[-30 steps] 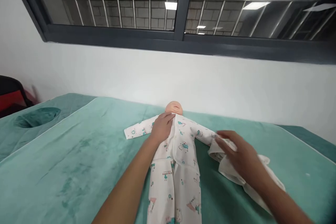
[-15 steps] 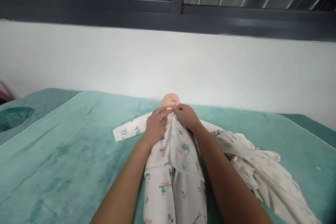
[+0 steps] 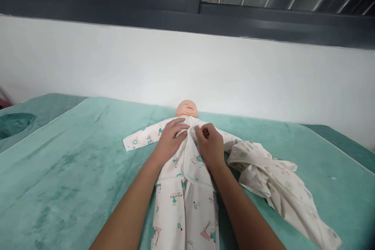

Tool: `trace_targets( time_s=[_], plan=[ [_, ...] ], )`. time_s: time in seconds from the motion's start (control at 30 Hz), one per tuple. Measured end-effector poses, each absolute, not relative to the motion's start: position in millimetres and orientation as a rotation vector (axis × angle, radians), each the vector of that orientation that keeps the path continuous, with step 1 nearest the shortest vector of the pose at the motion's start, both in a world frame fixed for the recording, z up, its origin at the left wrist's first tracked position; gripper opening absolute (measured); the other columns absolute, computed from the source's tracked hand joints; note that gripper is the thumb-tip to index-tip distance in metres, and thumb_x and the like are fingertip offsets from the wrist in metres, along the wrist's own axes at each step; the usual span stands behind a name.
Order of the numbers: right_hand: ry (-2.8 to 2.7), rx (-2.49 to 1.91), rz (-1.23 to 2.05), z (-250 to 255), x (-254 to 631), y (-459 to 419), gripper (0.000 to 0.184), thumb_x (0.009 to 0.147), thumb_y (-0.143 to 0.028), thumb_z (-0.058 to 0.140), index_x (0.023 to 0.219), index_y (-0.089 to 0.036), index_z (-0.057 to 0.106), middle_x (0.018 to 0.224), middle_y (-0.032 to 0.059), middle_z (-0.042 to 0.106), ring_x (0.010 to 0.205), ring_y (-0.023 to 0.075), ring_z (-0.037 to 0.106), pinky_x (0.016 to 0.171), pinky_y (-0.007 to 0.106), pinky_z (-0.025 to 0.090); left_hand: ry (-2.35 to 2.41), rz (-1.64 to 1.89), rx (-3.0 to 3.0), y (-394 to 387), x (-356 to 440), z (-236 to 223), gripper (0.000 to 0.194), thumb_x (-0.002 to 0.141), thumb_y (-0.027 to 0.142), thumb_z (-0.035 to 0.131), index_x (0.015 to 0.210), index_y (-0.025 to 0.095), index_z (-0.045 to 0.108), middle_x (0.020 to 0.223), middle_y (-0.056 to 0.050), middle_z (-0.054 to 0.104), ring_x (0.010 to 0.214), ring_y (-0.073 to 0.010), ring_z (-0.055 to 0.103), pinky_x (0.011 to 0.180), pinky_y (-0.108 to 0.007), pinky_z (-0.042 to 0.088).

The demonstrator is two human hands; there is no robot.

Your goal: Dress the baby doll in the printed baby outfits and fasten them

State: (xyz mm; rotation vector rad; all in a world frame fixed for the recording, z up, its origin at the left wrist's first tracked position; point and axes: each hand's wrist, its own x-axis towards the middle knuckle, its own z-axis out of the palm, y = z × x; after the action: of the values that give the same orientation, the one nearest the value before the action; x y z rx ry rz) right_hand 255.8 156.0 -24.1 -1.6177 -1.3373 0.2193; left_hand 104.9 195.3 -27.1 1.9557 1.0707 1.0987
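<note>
A baby doll (image 3: 186, 108) lies on its back, its head towards the wall. It wears a white printed baby jacket (image 3: 195, 160) over matching trousers (image 3: 170, 218). My left hand (image 3: 171, 138) rests on the chest of the jacket, fingers spread and laid flat beside the front opening. Across that opening, my right hand (image 3: 210, 142) is curled at the jacket's other side, thumb and index finger apart with no cloth visible between them. One sleeve stretches out to the left. The other sleeve runs right, and its end is hidden by a crumpled cloth.
A crumpled white printed garment or cloth (image 3: 278, 179) lies to the right of the doll. Green plush fabric (image 3: 82, 172) covers the bed. A white wall (image 3: 131, 62) rises behind it, below a dark window frame (image 3: 117, 11) with metal bars beyond.
Both hands have drawn back from the collar, down the chest. My right hand has come off the jacket's neck edge, and my left fingers have spread. The view has shifted slightly.
</note>
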Motion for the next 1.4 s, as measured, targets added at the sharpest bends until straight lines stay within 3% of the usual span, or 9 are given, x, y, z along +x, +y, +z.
trace_targets(
  time_s=[0.13,0.23,0.4,0.67,0.83,1.2,1.4],
  plan=[
    [-1.723,-1.631,0.214,-13,249,146,0.033,0.084,-0.048,0.059,0.07,-0.022,0.044,0.068,-0.0039,0.053,0.061,0.0136,0.046,0.06,0.027,0.031,1.008,1.101,1.971,191,102,-32,0.035,0.088,0.017,0.048,0.113,0.025,0.071,0.143,-0.003,0.054,0.137,-0.0202,0.043,0.116,-0.038,0.035],
    [-1.844,-1.684,0.221,-7,250,149,0.03,0.084,-0.042,0.056,0.069,-0.022,0.04,0.067,-0.0036,0.05,0.059,0.0135,0.041,0.058,0.027,0.028,1.01,1.082,2.008,190,101,-32,0.04,0.088,0.013,0.044,0.115,0.026,0.071,0.143,-0.002,0.054,0.137,-0.0201,0.042,0.118,-0.04,0.032],
    [-1.837,-1.583,0.378,-9,259,156,0.019,0.082,-0.025,0.049,0.065,-0.022,0.04,0.063,-0.004,0.046,0.061,0.0139,0.042,0.059,0.028,0.029,1.043,1.08,2.034,188,101,-28,0.035,0.092,0.019,0.042,0.11,0.028,0.071,0.142,-0.001,0.055,0.137,-0.0202,0.042,0.118,-0.041,0.031],
    [-1.673,-1.345,0.771,-17,280,158,0.016,0.081,-0.028,0.051,0.067,-0.021,0.048,0.064,-0.0059,0.041,0.063,0.0122,0.037,0.06,0.026,0.03,1.05,1.111,2.017,188,102,-29,0.027,0.089,0.019,0.047,0.104,0.027,0.069,0.139,0.0,0.057,0.135,-0.02,0.044,0.116,-0.039,0.033],
    [-1.63,-1.449,0.629,-19,275,164,0.012,0.081,-0.03,0.055,0.074,-0.021,0.055,0.065,-0.0055,0.046,0.064,0.0132,0.04,0.062,0.027,0.032,1.067,1.045,2.071,188,103,-24,0.035,0.088,0.014,0.043,0.108,0.026,0.07,0.14,0.0,0.056,0.136,-0.0189,0.041,0.118,-0.038,0.029],
    [-1.262,-1.518,0.191,-29,256,151,0.012,0.081,-0.026,0.052,0.069,-0.021,0.053,0.064,-0.0034,0.049,0.062,0.0145,0.044,0.063,0.028,0.035,0.999,1.041,1.982,178,98,-23,0.035,0.087,0.014,0.049,0.114,0.028,0.067,0.145,0.001,0.052,0.139,-0.0196,0.04,0.119,-0.039,0.029],
    [-1.394,-1.428,0.02,-26,244,119,0.02,0.09,-0.03,0.052,0.072,-0.021,0.052,0.068,-0.0017,0.053,0.062,0.0139,0.047,0.062,0.028,0.037,0.916,0.985,2.088,163,84,-27,0.018,0.088,0.021,0.058,0.096,0.028,0.072,0.147,0.0,0.049,0.142,-0.0219,0.035,0.122,-0.042,0.023]
  ],
)
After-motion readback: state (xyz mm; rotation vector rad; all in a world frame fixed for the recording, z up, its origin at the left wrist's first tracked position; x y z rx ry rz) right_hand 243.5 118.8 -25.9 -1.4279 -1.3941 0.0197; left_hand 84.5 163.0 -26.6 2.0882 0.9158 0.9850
